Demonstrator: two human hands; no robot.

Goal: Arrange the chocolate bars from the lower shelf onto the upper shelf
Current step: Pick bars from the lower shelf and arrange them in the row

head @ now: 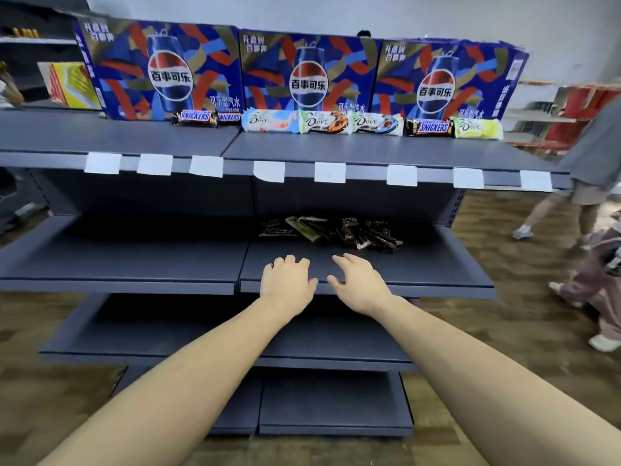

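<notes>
Step in hand: reach for next bars. Left hand (287, 280) and right hand (361, 284), fingers loosely spread, holding nothing, hover over the lower shelf (437, 264). Heap of chocolate bars (336, 230) just beyond the fingertips; row of Snickers and Dove bars (336, 122) on the upper shelf (369, 149) above. Next, likely: grip from the heap, lift.

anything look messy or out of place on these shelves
Yes. The bars on the lower shelf lie in a jumbled pile, overlapping at odd angles, unlike the neat row on the upper shelf. One white label on the upper shelf's edge is curling at a corner. Nothing looks spilled.
</notes>
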